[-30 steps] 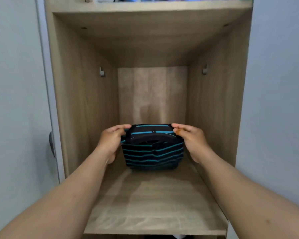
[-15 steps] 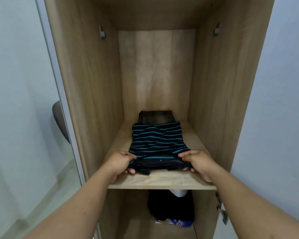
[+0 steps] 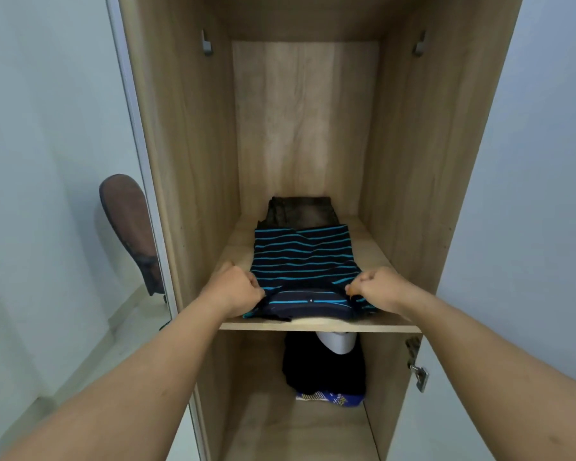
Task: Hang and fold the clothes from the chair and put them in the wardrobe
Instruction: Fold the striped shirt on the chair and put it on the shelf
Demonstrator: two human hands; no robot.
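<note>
Gripping with both fists, our left hand (image 3: 235, 289) and right hand (image 3: 378, 287) pinch the striped shirt (image 3: 305, 261) at its near corners; it lies folded on the wardrobe shelf (image 3: 320, 326), before dark jeans (image 3: 301, 211).

Colours I see in the wardrobe

My folded shirt (image 3: 301, 257) is navy with thin turquoise stripes; behind it lie faded grey-black jeans (image 3: 300, 212). The shelf (image 3: 316, 326) is pale oak-grain, a black garment (image 3: 323, 371) below, a brown chair (image 3: 128, 224) outside.

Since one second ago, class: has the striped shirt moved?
Cannot tell: the camera tilted. The striped shirt lies on the shelf, both hands at its front edge.
</note>
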